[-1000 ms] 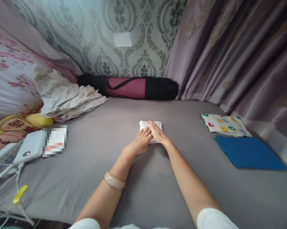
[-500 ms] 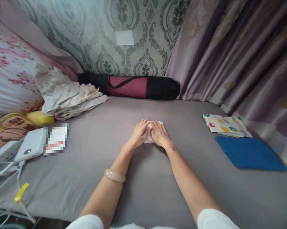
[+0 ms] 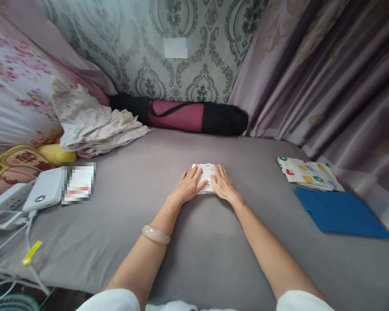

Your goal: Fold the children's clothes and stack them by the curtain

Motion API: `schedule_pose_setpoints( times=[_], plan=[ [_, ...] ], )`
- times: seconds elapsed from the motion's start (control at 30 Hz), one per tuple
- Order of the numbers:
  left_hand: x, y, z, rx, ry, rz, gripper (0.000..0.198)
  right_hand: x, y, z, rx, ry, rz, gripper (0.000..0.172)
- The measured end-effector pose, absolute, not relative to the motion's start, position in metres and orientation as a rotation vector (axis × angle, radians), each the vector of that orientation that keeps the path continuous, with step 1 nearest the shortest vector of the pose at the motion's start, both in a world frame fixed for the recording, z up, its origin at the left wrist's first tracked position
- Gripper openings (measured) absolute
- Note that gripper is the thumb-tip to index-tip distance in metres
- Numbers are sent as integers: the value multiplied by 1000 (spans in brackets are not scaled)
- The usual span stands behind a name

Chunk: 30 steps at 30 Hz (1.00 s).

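Note:
A small folded white cloth with faint reddish marks [image 3: 207, 175] lies in the middle of the grey bed sheet [image 3: 132, 185]. My left hand [image 3: 190, 185] rests flat on its left side, fingers stretched out and thumb pointing inward over the cloth. On the right side my right hand [image 3: 224, 182] lies flat too, its fingers extended forward. The cloth's middle shows between the hands, while both side edges are partly covered by my palms and fingers. A pale bangle [image 3: 156, 234] circles my left forearm.
To the right lie a folded patterned cloth [image 3: 311, 172] and a folded blue cloth [image 3: 343, 212]. A black and maroon long bag [image 3: 178, 116] lies along the wall. On the left are a crumpled cloth pile [image 3: 97, 125], a white power bank [image 3: 45, 188], a power strip [image 3: 9, 199] and cables.
My hands have spread farther apart, the right one shifting right, and more of the white cloth shows between them. The whole view has shifted slightly.

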<state>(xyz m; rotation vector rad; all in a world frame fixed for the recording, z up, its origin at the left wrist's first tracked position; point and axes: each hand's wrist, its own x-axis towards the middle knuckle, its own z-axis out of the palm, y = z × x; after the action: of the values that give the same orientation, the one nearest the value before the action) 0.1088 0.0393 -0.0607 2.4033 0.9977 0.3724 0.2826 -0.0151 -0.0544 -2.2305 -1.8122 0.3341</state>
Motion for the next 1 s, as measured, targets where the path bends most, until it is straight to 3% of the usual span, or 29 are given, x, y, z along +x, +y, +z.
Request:
schedule_pose_setpoints(
  times=[0.3,0.63,0.9,1.0],
  plan=[
    [98,55,-53,1743,1121,951,57,261,-12,-17,-2018,-1988,143,60],
    [94,57,-56,1682,1166,994,55,267,-8,-45,-2059,-2101,283,62],
    [95,55,-51,1699,1203,951,53,264,-8,-35,-2063,-2088,297,61],
    [96,54,-50,1704,1199,967,53,253,-7,-21,-1986,-2040,145,58]
  ],
)
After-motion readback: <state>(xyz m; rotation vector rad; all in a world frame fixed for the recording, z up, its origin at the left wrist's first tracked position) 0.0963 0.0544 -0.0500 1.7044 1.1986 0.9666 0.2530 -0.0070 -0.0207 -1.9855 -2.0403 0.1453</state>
